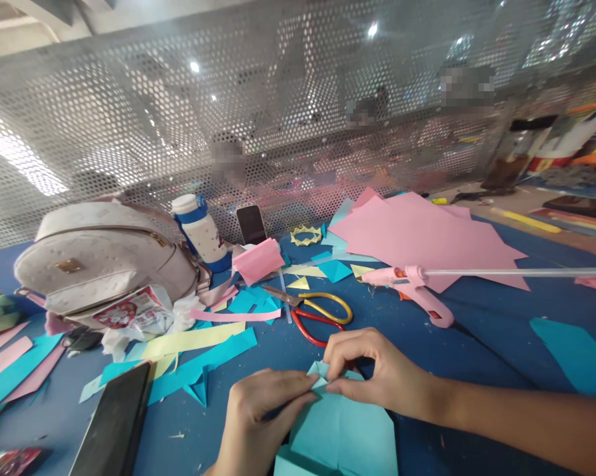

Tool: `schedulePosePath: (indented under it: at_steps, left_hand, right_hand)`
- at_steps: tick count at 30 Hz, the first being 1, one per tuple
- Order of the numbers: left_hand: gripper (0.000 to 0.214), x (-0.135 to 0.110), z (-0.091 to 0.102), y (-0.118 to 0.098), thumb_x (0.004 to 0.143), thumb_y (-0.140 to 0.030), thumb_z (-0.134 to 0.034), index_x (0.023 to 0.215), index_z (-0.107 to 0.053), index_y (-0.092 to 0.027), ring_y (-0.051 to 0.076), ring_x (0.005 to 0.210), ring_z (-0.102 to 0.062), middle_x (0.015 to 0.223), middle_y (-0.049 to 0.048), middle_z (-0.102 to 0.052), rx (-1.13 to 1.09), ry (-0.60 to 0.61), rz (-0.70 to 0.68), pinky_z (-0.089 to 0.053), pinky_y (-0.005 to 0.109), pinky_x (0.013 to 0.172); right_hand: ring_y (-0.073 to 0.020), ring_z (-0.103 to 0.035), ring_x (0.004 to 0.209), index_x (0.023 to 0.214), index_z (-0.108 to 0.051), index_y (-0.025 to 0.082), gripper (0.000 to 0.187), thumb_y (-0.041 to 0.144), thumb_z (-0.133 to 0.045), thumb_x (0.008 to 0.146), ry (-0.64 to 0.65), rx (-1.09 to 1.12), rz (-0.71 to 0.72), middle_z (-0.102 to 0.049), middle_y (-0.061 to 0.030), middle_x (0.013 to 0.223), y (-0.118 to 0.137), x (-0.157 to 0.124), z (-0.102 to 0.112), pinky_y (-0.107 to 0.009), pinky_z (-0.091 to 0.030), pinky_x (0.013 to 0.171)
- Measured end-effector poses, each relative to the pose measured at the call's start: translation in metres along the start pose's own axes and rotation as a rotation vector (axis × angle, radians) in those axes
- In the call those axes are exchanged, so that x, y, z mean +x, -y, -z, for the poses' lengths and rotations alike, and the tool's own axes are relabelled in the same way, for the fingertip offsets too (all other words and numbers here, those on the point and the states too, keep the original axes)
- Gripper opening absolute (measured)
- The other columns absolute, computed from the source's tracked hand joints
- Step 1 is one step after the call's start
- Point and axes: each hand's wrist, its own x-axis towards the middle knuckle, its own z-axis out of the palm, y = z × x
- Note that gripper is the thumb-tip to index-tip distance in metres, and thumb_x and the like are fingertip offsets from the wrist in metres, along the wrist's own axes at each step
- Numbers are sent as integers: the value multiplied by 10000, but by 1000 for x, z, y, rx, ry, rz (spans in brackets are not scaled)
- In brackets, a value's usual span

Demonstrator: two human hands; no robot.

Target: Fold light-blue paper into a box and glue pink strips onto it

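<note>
A folded sheet of light blue paper (347, 426) lies at the front middle of the table, with creases and a small folded tip at its far end. My left hand (265, 413) pinches the left side of that tip. From the right, my right hand (377, 370) grips the other side of it between thumb and bent fingers. Just beyond my hands rest scissors (322, 311) with one yellow and one red handle. To their right a pink glue gun (417, 287) lies on its side, a long glue stick poking out of its back.
Paper scraps (203, 350) and a dark phone (114, 423) lie to the left. Behind them stand a pale backpack (104, 251) and a white-and-blue bottle (201, 231). Pink sheets (421, 231) are spread at the back right. A perforated metal panel (288, 99) borders the table.
</note>
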Motion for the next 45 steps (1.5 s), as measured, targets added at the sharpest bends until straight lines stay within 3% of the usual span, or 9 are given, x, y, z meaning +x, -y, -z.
schedulePosePath:
  at_steps: [10,14,17,21,31,38,45]
  left_hand:
    - [194,7,1,-13,846,-110,-677,850,-788,-268,105,718,-754,802,-45,-795,-58,46,199,-562,122,702]
    - [210,4,-1,-8,817,-146,-722,942,-783,-303,94,701,-749,787,-73,-791,-52,4,272,-556,103,697]
    - [307,3,-1,-4,789,-161,-763,1049,-772,-324,115,739,-769,851,-67,-806,-67,-20,265,-572,113,712]
    - [210,2,-1,-3,822,-179,-743,972,-799,-314,155,784,-778,908,-34,-807,-82,14,252,-598,164,728]
    - [294,4,-1,-3,883,-148,-674,1089,-769,-335,161,872,-765,1020,11,-795,-166,89,210,-589,188,786]
    - [300,1,-1,-1,844,-96,-698,1004,-793,-332,143,825,-764,904,-23,-806,-163,13,158,-586,176,779]
    - [253,10,-2,-7,841,-107,-704,972,-808,-296,175,817,-768,912,28,-807,-205,79,234,-598,212,761]
  right_hand:
    - [-144,-595,703,730,-689,158,165,284,-730,828,28,-30,-6,-674,-33,764,-3,1,-1,-271,-459,653]
    - [-137,-582,694,729,-686,160,173,290,-722,838,29,-38,-7,-665,-28,757,0,1,-1,-261,-442,636]
    - [-130,-568,679,718,-682,161,178,286,-718,840,25,-51,-1,-652,-22,745,1,1,-1,-255,-429,621]
    - [-134,-571,688,718,-681,159,197,302,-709,850,28,-58,-3,-657,-29,750,1,1,0,-260,-435,632]
    - [-139,-608,693,724,-700,163,199,312,-707,855,20,-58,21,-698,-45,768,-1,1,-1,-245,-418,579]
    - [-149,-625,722,734,-708,154,191,298,-706,860,26,-60,14,-702,-48,768,2,1,0,-270,-476,678]
    - [-144,-627,728,751,-720,162,196,328,-721,856,33,-63,29,-700,-46,797,0,0,0,-258,-472,662]
